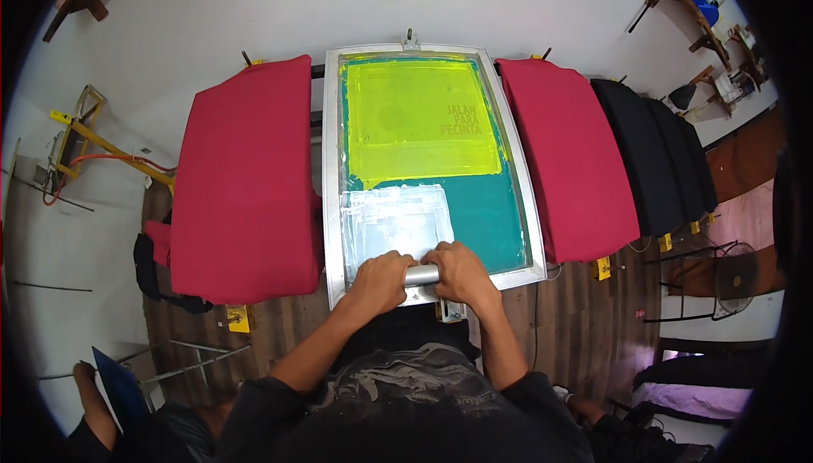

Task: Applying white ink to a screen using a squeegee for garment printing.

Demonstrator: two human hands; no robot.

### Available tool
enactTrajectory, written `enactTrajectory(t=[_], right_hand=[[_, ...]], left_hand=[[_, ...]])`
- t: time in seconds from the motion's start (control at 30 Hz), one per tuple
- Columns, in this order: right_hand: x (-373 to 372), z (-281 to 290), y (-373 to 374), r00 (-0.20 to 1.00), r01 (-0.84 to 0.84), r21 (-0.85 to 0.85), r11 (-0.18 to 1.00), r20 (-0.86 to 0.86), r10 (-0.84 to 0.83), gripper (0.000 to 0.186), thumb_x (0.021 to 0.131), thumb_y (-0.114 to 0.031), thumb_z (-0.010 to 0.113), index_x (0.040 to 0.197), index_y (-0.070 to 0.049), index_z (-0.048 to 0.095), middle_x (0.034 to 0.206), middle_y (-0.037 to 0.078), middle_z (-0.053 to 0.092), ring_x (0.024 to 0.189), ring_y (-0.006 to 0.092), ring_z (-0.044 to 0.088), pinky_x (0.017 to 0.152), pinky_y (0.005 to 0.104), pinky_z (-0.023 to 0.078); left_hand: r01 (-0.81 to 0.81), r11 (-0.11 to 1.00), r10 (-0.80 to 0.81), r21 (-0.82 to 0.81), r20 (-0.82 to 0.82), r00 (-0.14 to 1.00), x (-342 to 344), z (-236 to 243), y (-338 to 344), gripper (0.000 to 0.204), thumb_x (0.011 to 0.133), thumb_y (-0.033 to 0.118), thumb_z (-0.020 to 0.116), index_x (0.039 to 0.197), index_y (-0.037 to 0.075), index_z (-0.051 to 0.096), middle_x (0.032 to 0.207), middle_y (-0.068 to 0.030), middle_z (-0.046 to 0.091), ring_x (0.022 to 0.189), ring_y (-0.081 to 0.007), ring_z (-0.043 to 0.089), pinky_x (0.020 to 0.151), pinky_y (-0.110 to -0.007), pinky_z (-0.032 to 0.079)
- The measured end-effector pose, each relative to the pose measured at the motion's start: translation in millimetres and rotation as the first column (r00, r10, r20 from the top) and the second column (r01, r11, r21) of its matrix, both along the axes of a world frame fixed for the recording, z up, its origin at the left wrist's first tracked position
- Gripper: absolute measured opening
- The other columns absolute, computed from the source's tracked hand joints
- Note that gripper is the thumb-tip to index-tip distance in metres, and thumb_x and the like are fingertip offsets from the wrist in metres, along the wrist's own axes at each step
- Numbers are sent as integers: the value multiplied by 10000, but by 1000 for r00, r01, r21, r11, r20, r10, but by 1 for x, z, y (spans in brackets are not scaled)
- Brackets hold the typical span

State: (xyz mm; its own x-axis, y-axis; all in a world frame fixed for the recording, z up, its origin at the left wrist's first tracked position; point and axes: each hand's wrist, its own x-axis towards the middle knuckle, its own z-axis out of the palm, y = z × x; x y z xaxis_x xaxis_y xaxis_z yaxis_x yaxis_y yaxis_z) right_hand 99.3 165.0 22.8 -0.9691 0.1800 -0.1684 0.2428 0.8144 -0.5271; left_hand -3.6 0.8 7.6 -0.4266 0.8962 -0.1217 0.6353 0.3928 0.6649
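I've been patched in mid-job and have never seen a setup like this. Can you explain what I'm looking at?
There is no robot here: a person works with two bare hands. The single picture comes from a wide fisheye camera worn on the head, looking down, so straight edges bend toward the rim. In the middle is a pale-framed screen with a green surface, a yellow-green area at its far end and a whitish patch nearer the person. At its near end, the left hand and right hand, side by side, hold a silver bar. Red cloth-covered boards flank the screen, with black-covered ones farther right. At lower left, another person's hand is beside a dark blue panel.
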Motion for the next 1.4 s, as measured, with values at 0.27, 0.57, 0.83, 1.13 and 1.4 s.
enactTrajectory(t=[0.27, 0.57, 0.83, 1.13, 1.4], right_hand=[[-59, 4, 21, 997, -72, 44, 996, 14, 71, 281, 662, -30, 660, 938, -75, 688, 920, 152, 663, 896, 358, 639, 774, 442, 527], [12, -31, -33, 981, 6, 167, 986, -194, 26, 543, 591, -5, 732, 1101, -84, 564, 1108, 136, 559, 1017, 360, 548, 774, 469, 500], [-17, 10, -16, 995, -49, 144, 988, -76, 60, 316, 709, -36, 681, 1019, -96, 663, 992, 97, 616, 963, 305, 600, 739, 454, 494], [8, -35, -45, 968, 71, 179, 981, -250, -25, 439, 657, -24, 684, 1085, -86, 612, 1069, 104, 571, 1036, 318, 547, 763, 455, 478], [-2, -15, -40, 979, 94, 206, 974, -196, -53, 353, 684, -37, 675, 1031, -91, 638, 1029, 89, 584, 1001, 292, 564, 779, 437, 453]], left_hand=[[-105, 986, 106, -131, -1, 994, -50, 24, 22, 381, 698, -6, 615, 1059, 95, 686, 966, -174, 690, 925, -363, 657, 836, -416, 519], [-143, 986, 158, 84, -215, 964, 24, -15, -20, 566, 653, -75, 649, 1199, 69, 608, 1123, -138, 602, 1093, -326, 574, 890, -462, 444], [-132, 991, 133, 14, -127, 983, -7, 26, -7, 449, 667, -86, 620, 1093, 45, 673, 1048, -153, 673, 983, -334, 639, 854, -428, 488], [-127, 989, 144, 81, -242, 960, 21, -14, -28, 628, 652, -119, 613, 1253, 63, 580, 1215, -141, 597, 1152, -320, 557, 934, -441, 422], [-83, 991, 102, 110, -182, 978, 5, 10, -21, 581, 653, -108, 596, 1215, 41, 605, 1144, -146, 631, 1087, -338, 584, 896, -417, 436]])
